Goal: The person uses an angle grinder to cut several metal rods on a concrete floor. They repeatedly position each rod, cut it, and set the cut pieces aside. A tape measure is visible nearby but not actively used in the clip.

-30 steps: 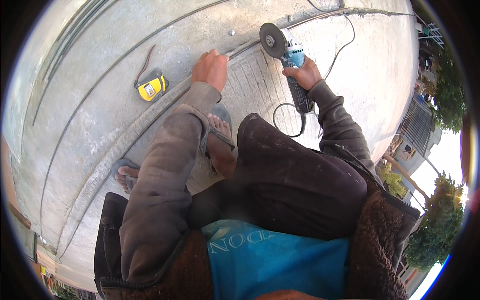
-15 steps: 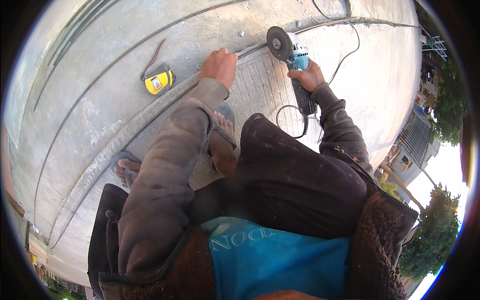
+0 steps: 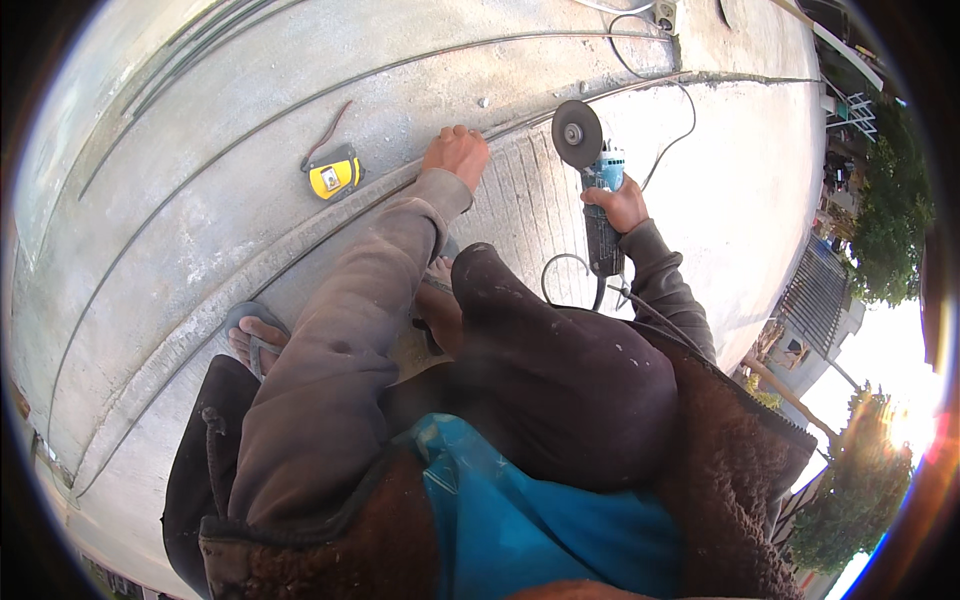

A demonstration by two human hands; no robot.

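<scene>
My left hand (image 3: 457,155) is closed around a long thin metal rod (image 3: 515,125) lying along a raised concrete edge. In my right hand (image 3: 622,203) is a teal and black angle grinder (image 3: 602,240), gripped around its body. Its dark round disc (image 3: 577,134) stands upright at the far end, close to the rod, just right of my left hand. I cannot tell whether disc and rod touch, or whether the disc spins. Left of my left hand, a yellow and black tape measure (image 3: 335,180) with a dark strap rests on the concrete.
Another long rod (image 3: 400,62) curves across the concrete beyond, and several more rods (image 3: 190,70) lie at the far left. The grinder's cable (image 3: 690,110) loops rightward toward a socket box (image 3: 664,14). My sandalled left foot (image 3: 258,338) is beside the rod.
The grinder has come slightly nearer to me, its disc drawn back relative to the rod. My left hand keeps its grip. The whole view has shifted a little.
</scene>
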